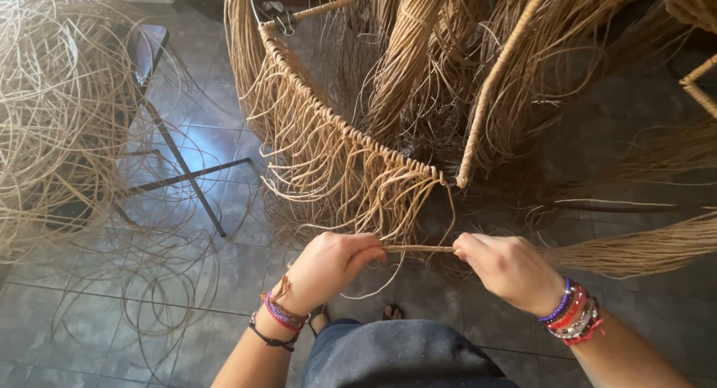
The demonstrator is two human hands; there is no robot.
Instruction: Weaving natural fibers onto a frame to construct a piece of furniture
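My left hand (pixel 328 267) and my right hand (pixel 508 268) pinch the two ends of a short stretch of tan rattan strand (pixel 418 248), pulled taut between them. Just above hangs a curved frame rim (pixel 351 130) wrapped in rattan, with many loose strands (pixel 328 179) dangling from it. A wrapped upright rod (pixel 493 82) meets the rim at a joint (pixel 448 180) right above my hands. Both wrists carry several coloured bracelets.
A big tangled coil of loose rattan (pixel 52 112) lies at the left over a black metal stand (pixel 187 175). Thick bundles of rattan (pixel 418 52) hang inside the frame, and another bundle (pixel 642 250) sticks out at the right. Grey floor tiles (pixel 89 313) lie below.
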